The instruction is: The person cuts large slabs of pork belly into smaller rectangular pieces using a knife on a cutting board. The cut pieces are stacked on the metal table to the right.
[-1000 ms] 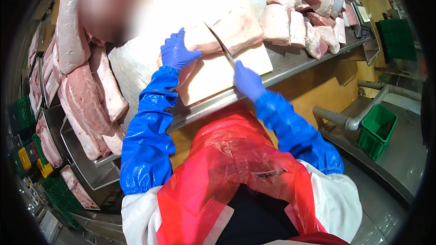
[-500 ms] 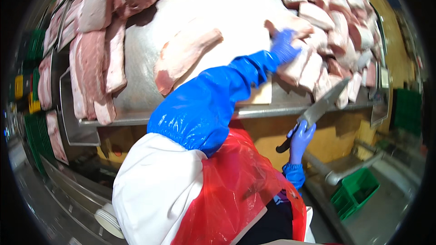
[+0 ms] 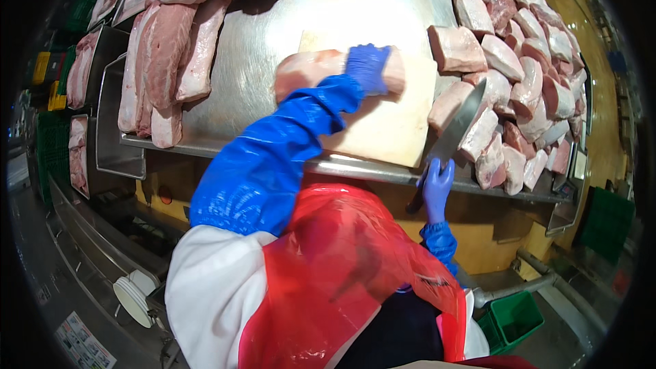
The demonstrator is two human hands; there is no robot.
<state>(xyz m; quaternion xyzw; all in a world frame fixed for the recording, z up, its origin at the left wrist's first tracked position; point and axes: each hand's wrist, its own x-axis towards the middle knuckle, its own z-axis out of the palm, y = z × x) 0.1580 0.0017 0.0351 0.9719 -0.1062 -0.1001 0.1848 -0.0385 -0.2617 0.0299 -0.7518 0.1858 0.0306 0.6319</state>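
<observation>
Strips of pale meat (image 3: pixel 167 55) lay stacked on the metal counter (image 3: pixel 253 41), well to the left of the left hand (image 3: pixel 369 68). That gloved hand was set across a slab of meat (image 3: pixel 307 74), fingers over its top; I couldn't tell whether it was squeezing or only pressing. The slab sat directly under the hand, mostly on a pale cutting board (image 3: pixel 383 133), its left end reaching past the board's edge. To the right and nearer the body, the right hand (image 3: pixel 435 190) was wrapped around the dark handle of a knife (image 3: pixel 461 126), the blade slanting up and away from it. Beyond that hand, farther right, sat a heap of cut pieces (image 3: pixel 526 82).

What worried me was the slick look of everything: the slab could slide under the glove and, with the blade brought across, let the edge catch the left hand's fingers. The knife's tip, so close to the heap, might snag a piece, and a careless elbow could knock the nearest ones off the counter.

As for writing, a printed sheet (image 3: pixel 83 342) showed far left of and below the left hand, too small to read; I made out no brand.
</observation>
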